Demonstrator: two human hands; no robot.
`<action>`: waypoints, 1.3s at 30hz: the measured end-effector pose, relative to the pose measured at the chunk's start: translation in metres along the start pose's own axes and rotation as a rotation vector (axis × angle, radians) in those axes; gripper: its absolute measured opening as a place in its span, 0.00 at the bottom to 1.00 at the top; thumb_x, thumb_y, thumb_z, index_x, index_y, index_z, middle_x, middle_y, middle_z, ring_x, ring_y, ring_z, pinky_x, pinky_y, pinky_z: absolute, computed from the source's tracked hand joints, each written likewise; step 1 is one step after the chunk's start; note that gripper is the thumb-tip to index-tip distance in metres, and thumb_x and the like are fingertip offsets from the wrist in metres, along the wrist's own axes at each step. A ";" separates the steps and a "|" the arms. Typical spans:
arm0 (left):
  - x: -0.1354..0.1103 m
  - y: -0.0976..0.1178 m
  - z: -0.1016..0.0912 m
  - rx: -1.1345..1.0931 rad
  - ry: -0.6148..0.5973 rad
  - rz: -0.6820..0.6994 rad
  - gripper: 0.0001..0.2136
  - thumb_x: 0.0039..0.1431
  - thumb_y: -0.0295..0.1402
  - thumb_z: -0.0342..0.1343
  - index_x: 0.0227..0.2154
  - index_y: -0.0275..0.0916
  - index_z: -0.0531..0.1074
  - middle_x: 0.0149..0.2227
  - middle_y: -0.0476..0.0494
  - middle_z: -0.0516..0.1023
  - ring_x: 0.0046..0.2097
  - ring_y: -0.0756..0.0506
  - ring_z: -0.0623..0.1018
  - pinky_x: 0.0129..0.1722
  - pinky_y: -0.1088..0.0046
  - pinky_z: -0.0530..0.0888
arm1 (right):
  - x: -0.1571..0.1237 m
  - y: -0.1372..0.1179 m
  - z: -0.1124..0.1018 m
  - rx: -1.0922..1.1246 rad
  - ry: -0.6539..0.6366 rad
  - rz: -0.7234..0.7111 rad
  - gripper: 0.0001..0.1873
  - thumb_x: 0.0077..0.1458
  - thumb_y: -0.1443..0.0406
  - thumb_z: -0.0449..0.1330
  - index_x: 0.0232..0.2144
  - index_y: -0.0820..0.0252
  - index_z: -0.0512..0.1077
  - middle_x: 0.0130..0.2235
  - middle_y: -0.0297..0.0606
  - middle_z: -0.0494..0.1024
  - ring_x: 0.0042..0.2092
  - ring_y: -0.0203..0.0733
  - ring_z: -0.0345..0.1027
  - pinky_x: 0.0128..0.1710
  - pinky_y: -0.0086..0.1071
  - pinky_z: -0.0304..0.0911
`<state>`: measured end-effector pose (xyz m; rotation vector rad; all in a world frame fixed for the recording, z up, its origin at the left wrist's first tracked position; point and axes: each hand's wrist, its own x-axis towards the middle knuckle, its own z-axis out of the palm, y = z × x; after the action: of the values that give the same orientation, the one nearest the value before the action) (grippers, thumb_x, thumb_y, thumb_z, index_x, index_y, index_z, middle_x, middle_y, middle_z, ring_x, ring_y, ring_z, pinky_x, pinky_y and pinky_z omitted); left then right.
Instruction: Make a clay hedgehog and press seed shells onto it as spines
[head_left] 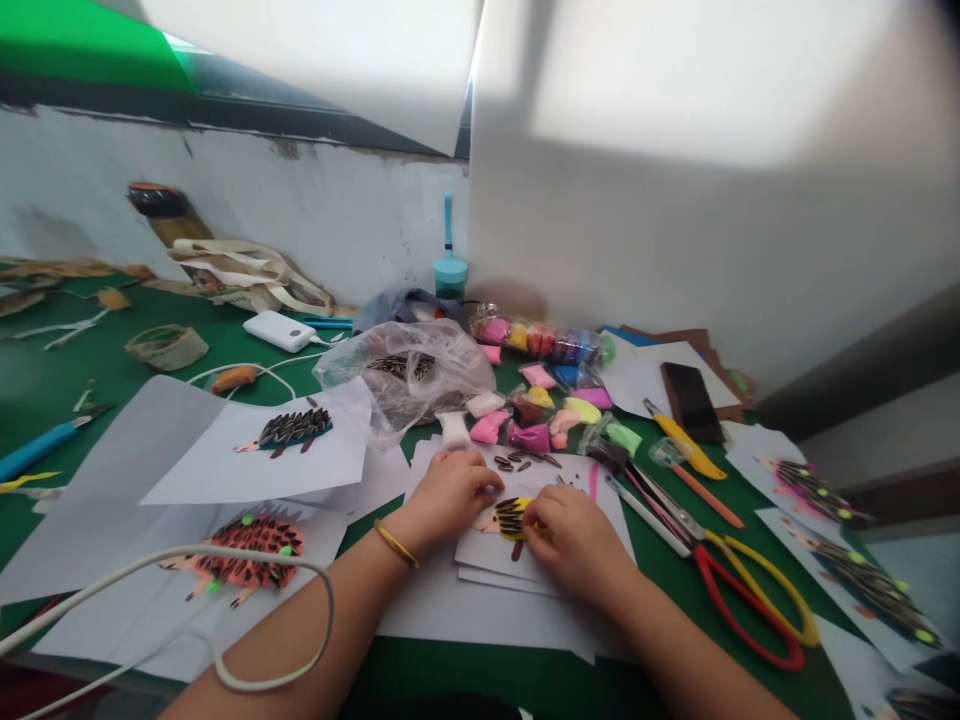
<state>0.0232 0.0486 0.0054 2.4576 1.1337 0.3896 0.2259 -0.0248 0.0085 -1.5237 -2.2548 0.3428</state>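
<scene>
A small hedgehog picture [512, 519], with a yellow clay body and dark sunflower seeds set in rows as spines, lies on a white sheet [480, 549] atop other paper. My left hand [459, 492], below a gold bangle [396, 543], rests at the sheet's left side, fingers bent, thumb and forefinger slightly apart, apparently holding nothing. Over the yellow body's right end, my right hand [574, 535] has its fingertips pinched together; whatever is between them is hidden. Loose sunflower seeds [517, 461] are scattered on the paper just beyond both hands.
Behind the paper are several small clay packets [529, 436] and a plastic bag of seeds [405, 375]. Red-and-yellow-handled scissors [720, 575], a yellow cutter [686, 446] and a phone [691, 400] lie right. A white cable [225, 555] loops over finished hedgehog pictures [255, 550] at left.
</scene>
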 end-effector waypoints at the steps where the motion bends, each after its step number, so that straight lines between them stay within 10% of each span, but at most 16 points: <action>1: 0.000 0.000 0.000 0.001 -0.001 0.001 0.07 0.59 0.31 0.58 0.38 0.48 0.79 0.37 0.48 0.75 0.44 0.45 0.73 0.47 0.65 0.61 | 0.000 0.000 0.000 -0.010 -0.002 -0.002 0.05 0.55 0.70 0.58 0.28 0.59 0.73 0.31 0.37 0.74 0.37 0.42 0.66 0.40 0.35 0.56; 39: 0.000 0.000 0.000 0.008 0.002 -0.004 0.07 0.59 0.31 0.58 0.38 0.49 0.79 0.37 0.49 0.75 0.44 0.45 0.73 0.46 0.64 0.61 | 0.000 0.000 0.000 -0.033 -0.039 -0.001 0.06 0.55 0.70 0.58 0.27 0.60 0.73 0.31 0.38 0.75 0.36 0.42 0.66 0.38 0.35 0.55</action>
<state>0.0231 0.0487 0.0058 2.4622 1.1430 0.3872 0.2262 -0.0247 0.0087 -1.5447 -2.3023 0.3396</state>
